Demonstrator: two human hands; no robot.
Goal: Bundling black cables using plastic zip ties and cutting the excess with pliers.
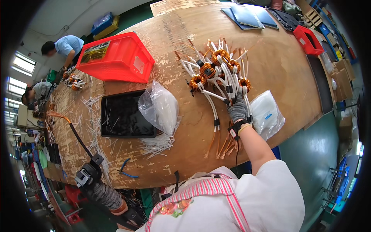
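Presently, the right hand [237, 110], in a grey knitted glove, is at the near edge of a cluster of copper-wound coils [207, 70] that lies on the worn brown surface [286, 73], right of centre. Its fingers appear clamped on the white leads [233, 82], close to their black sleeves. The left hand [103, 194], also gloved, is low at the left, well apart from the cluster, behind a black block-shaped piece [89, 173]; a dark lead [79, 137] with a frayed copper end extends beyond that piece. The left fingers cannot be made out, so whether they are closed or apart cannot be told. For sound handling, grip the leads over their insulation rather than by the bare copper strands [223, 149], which look prone to splaying. Support the coils from below if the cluster is shifted, since a pull on the leads alone would probably load the windings. Separate crossed leads one at a time and align the sleeves. Guard against snagging the glove on stray strands. Keep the forearm clear of the clear packet [266, 114] just beside it, and prevent the loose white ties [156, 145] near the black tray [116, 133] from straying among the leads.
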